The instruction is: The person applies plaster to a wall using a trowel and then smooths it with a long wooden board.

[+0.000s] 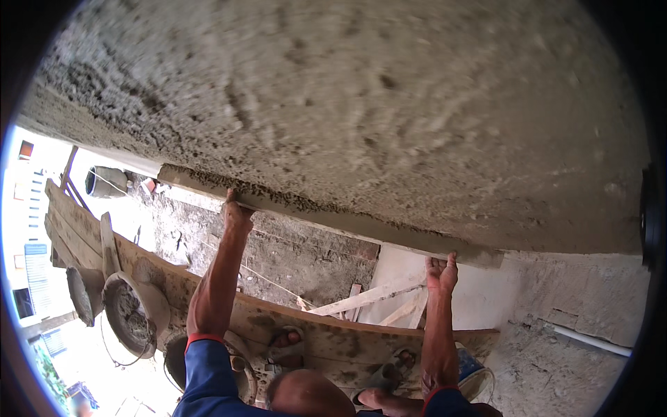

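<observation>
A long, straight screed board (333, 224) lies against a wall of rough grey mortar (389, 132), sloping down from left to right. Loose wet mortar has gathered along its upper edge. Toward the board's left part, my left hand (238, 213) is closed on the lower edge. Near the right end my right hand (442, 274) grips it from below, palm facing up and fingertips against the board. Both arms are stretched forward. Above the board the mortar is coarse and pitted on the left, smoother on the right.
Below me runs a plank platform (340, 340), with sandalled feet on it. Mortar buckets, one with a grey rim (161, 306), stand at its left; a blue-and-white bucket (472, 372) is at the right. Wooden braces (368, 295) and a white pipe (590, 338) lie beyond.
</observation>
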{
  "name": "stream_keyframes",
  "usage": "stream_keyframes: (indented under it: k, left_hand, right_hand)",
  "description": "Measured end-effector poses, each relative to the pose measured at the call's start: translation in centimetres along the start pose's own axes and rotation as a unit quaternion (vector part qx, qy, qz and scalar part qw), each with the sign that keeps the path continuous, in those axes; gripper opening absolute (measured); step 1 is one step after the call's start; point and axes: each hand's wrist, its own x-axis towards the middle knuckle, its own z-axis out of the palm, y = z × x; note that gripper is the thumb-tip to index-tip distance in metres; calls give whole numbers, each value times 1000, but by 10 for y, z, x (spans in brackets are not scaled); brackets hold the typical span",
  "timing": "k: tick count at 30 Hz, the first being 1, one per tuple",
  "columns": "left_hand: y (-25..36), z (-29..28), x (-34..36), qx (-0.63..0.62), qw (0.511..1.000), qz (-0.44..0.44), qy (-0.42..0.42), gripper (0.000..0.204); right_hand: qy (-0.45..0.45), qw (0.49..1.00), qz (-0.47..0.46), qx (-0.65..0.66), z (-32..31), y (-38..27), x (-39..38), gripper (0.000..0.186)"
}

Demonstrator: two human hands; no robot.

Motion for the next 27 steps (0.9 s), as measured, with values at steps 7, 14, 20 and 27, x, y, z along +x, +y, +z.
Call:
stream_keyframes:
  k: [7,14,20,27]
  left_hand:
    - [-48,20,-35,32,999,7,10,55]
    - [-109,53,-57,-77,996,-36,37,35]
    - [-18,46,-52,9,996,11,-87,31]
    - [65,51,-66,64,998,13,-14,34]
  right_hand:
    - [-32,999,-8,31,-39,-37,44,40]
    - [44,998,-43,21,-51,-104,76,36]
    - [-11,998,-45,41,-5,-65,12,26]
    - [-22,996,-78,30,54,-30,-67,25]
